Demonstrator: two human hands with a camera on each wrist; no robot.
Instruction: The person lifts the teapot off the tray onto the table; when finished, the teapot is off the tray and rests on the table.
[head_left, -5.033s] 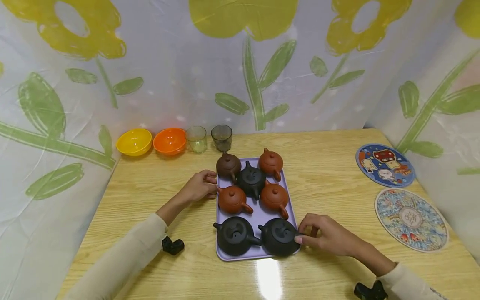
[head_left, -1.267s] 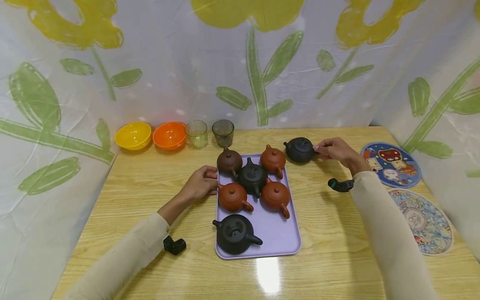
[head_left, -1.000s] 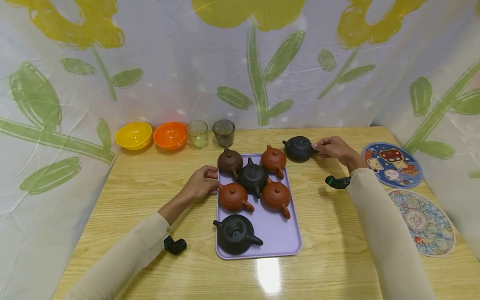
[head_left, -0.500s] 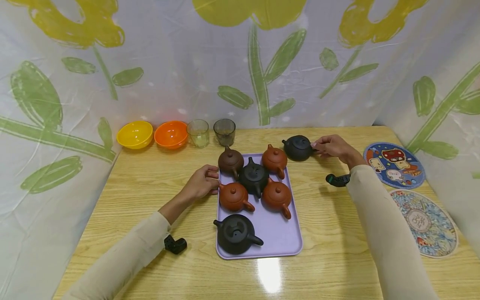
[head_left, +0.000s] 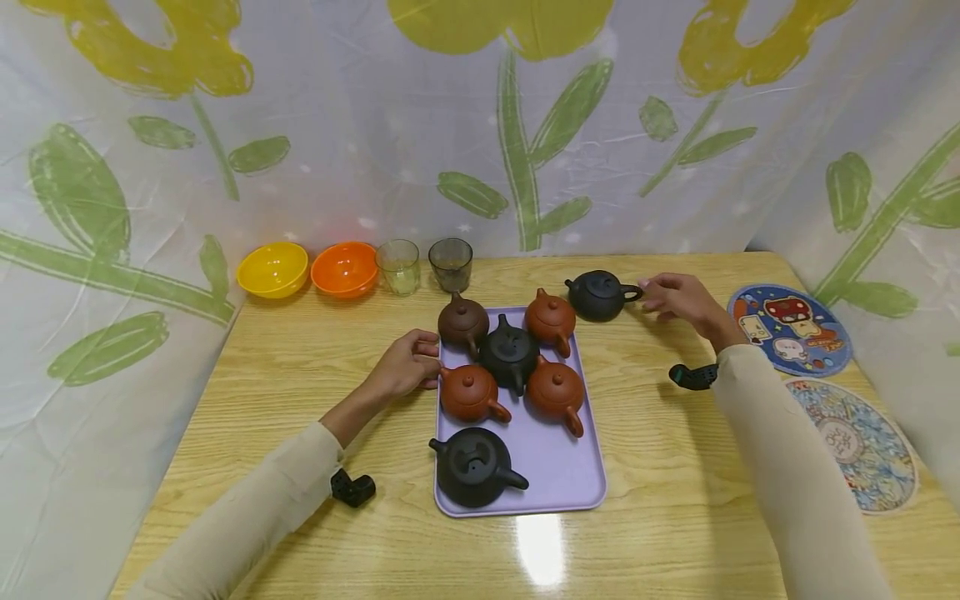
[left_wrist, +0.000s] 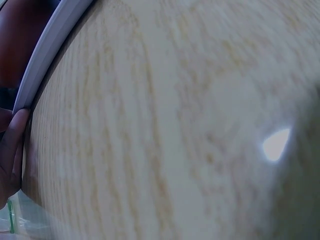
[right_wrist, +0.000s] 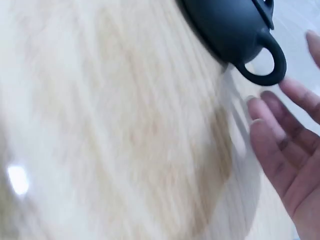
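A black teapot (head_left: 597, 295) stands on the wooden table beyond the far right corner of the purple tray (head_left: 555, 467). My right hand (head_left: 672, 297) hovers just right of its handle, fingers loose and off it; the right wrist view shows the black teapot (right_wrist: 230, 30) with its looped handle free and the fingers (right_wrist: 280, 145) apart from it. On the tray stand a dark brown teapot (head_left: 462, 322), three red-brown teapots (head_left: 550, 318) and two black ones (head_left: 474, 467). My left hand (head_left: 408, 367) grips the tray's left edge (left_wrist: 47, 55).
Yellow bowl (head_left: 273, 268), orange bowl (head_left: 344, 268) and two glasses (head_left: 395, 267) line the table's far edge. Two round patterned mats (head_left: 788, 330) lie at the right. A floral curtain hangs behind and on both sides.
My right hand carried a black teapot from the tray's near right corner to the table beyond the tray, set it down and has just let go of the handle. The left hand stayed put.
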